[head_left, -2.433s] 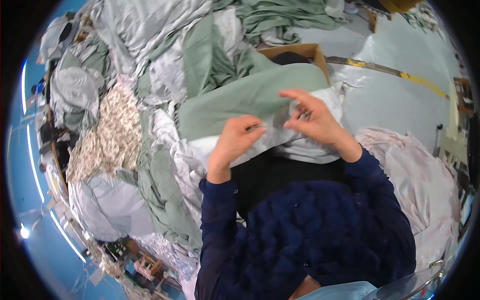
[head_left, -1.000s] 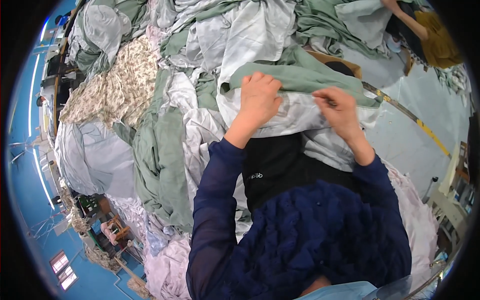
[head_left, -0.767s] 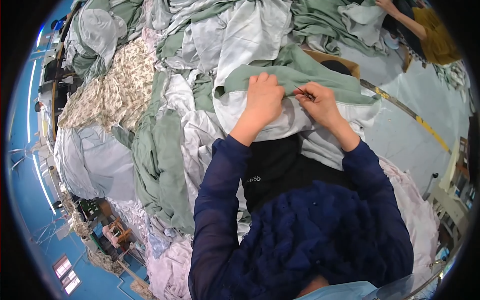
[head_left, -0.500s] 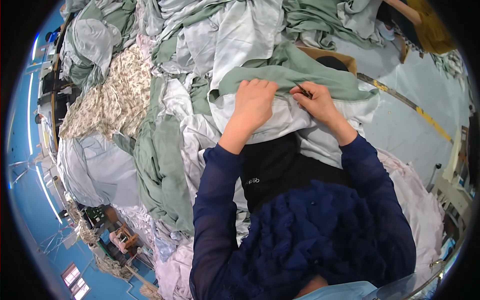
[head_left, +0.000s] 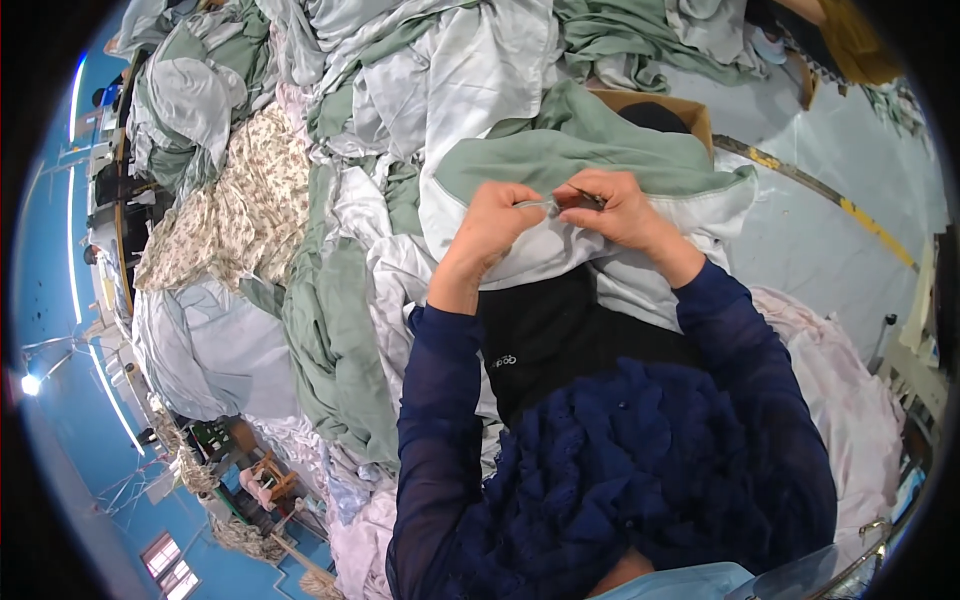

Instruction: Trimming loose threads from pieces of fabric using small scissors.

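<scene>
A green and white cloth [head_left: 560, 165] lies across my lap, green side up with a white edge turned toward me. My left hand [head_left: 492, 222] pinches that edge near the middle. My right hand [head_left: 622, 212] grips the same edge close beside it, and a small metal tool [head_left: 560, 203], thin and hard to make out, shows between the two hands. Both forearms wear dark blue sheer sleeves.
Heaps of green, white and pale grey cloth [head_left: 420, 70] cover the area ahead and to the left, with a flowered piece [head_left: 235, 215] among them. A cardboard box [head_left: 665, 108] sits behind the cloth. Another person's arm [head_left: 830, 25] shows at the top right. Pale pink fabric [head_left: 850, 400] lies on the right.
My hands have drawn close together on the cloth's white edge, the right moving left toward the left hand. The view has shifted slightly.
</scene>
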The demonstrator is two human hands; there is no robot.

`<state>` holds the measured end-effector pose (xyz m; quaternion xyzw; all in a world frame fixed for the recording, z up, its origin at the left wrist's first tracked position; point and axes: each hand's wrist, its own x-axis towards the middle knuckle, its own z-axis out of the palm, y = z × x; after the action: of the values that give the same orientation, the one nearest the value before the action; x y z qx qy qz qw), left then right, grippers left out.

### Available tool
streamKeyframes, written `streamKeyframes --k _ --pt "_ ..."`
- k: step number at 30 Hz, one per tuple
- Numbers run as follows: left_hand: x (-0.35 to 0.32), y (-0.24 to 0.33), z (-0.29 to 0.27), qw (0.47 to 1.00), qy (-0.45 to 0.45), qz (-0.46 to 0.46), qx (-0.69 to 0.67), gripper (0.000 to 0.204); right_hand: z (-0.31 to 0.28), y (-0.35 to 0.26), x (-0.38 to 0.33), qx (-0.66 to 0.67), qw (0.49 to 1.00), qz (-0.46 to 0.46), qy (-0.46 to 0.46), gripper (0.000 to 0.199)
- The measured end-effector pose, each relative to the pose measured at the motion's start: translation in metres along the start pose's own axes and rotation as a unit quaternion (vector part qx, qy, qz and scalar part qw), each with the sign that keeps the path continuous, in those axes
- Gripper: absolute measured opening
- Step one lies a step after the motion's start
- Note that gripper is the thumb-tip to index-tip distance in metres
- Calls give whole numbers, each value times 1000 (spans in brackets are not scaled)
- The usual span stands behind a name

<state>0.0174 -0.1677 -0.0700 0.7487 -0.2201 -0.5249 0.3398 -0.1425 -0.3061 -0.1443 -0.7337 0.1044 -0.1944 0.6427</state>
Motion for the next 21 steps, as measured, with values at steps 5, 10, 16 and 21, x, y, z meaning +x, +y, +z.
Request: streamKeyframes --k 5,10,16,21 --pt "6 -22 12 993 -25 43 -110 16 11 -10 -1 -40 999 -37 3 24" --pt "7 -21 15 988 -31 4 -149 15 15 -2 -7 -48 996 24 68 11" --pt "2 -21 12 981 -5 -22 -192 19 7 1 -5 -183 974 -57 121 11" --pt "-3 -19 8 982 6 -11 -186 21 -2 2 -4 -27 977 86 192 13"
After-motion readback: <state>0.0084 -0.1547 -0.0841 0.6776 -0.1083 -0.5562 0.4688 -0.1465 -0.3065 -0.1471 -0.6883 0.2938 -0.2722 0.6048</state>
